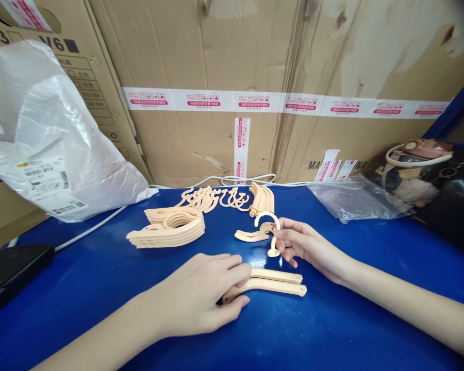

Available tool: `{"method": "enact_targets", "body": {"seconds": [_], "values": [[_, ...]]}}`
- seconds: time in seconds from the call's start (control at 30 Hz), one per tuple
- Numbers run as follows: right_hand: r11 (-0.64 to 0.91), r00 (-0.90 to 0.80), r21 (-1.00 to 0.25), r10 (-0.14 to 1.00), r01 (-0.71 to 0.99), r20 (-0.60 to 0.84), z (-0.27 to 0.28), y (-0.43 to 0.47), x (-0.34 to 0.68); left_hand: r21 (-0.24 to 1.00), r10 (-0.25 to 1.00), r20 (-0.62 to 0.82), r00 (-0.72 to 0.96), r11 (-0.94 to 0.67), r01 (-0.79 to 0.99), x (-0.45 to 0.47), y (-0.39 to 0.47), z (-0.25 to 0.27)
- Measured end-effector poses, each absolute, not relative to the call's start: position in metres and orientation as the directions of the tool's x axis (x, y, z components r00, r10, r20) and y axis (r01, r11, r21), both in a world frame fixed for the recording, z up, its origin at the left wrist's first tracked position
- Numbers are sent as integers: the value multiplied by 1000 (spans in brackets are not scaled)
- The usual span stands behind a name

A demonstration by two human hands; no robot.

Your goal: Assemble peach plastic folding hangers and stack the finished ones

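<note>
My right hand (307, 246) pinches a cream plastic hanger hook (268, 214) by its stem, curve up and flat round foot down. My left hand (206, 291) rests low over the table, fingers and thumb curled round the left ends of two long hanger arms (275, 286). These arms lie side by side, their right ends pointing toward the right. Just left of the held hook is another curved hanger piece (251, 236), partly hidden by the hook and my fingers. A neat stack of folded hangers (170, 238) lies behind my left hand.
Loose hooks (206, 198) and a pile of hanger arms (263, 200) lie at the back of the blue table (351, 330). A white plastic bag (81, 154) stands left, above a black device (15, 273). Clear plastic wrap (351, 198) and a cup (413, 165) are right. Cardboard (201, 139) walls the back.
</note>
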State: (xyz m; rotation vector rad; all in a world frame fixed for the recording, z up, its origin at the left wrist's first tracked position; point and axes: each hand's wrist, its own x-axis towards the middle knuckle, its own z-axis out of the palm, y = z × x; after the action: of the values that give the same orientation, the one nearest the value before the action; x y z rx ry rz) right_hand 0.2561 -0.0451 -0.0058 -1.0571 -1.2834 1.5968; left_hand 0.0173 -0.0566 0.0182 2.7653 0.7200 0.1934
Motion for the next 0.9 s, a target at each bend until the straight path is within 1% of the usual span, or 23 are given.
{"method": "enact_targets", "body": {"seconds": [0.13, 0.27, 0.33, 0.37, 0.4, 0.43, 0.5, 0.57, 0.6, 0.63, 0.67, 0.7, 0.77, 0.9], "values": [[-82, -325, -997, 943, -11, -74, -7, -46, 252, 228, 492, 84, 866, -856, 464, 19, -54, 11], [15, -380, -999, 925, 48, -4, -11, -45, 248, 165, 477, 119, 871, -875, 456, 19, -54, 6], [34, -395, -998, 919, 58, 9, -13, -43, 246, 150, 475, 139, 869, -878, 455, 19, -55, 6], [35, -394, -998, 919, 61, 9, -13, -42, 245, 161, 481, 155, 863, -874, 459, 19, -55, 6], [34, -391, -997, 921, 63, 7, -12, -41, 243, 193, 496, 176, 850, -864, 465, 19, -55, 8], [34, -384, -997, 923, 64, 7, -12, -40, 242, 253, 522, 199, 830, -845, 471, 19, -55, 9], [41, -373, -998, 928, 56, 17, -10, -39, 238, 441, 605, 229, 763, -763, 473, 18, -53, 13], [62, -365, -997, 930, 37, 44, -9, -38, 234, 674, 704, 195, 683, -602, 428, 18, -51, 16], [71, -364, -997, 930, 23, 58, -9, -37, 232, 780, 738, 157, 657, -501, 376, 18, -49, 17], [79, -364, -997, 929, 7, 71, -9, -37, 230, 867, 756, 116, 644, -394, 306, 18, -47, 18], [83, -366, -997, 927, -9, 80, -10, -36, 228, 928, 763, 82, 641, -294, 230, 18, -46, 19], [85, -370, -996, 925, -21, 87, -11, -36, 227, 965, 764, 65, 642, -213, 156, 17, -44, 19], [84, -382, -996, 919, -43, 94, -13, -35, 226, 991, 778, 73, 624, -129, 46, 16, -41, 19], [80, -391, -995, 915, -58, 96, -17, -33, 228, 992, 846, 122, 520, -119, -39, 12, -36, 18]]}}
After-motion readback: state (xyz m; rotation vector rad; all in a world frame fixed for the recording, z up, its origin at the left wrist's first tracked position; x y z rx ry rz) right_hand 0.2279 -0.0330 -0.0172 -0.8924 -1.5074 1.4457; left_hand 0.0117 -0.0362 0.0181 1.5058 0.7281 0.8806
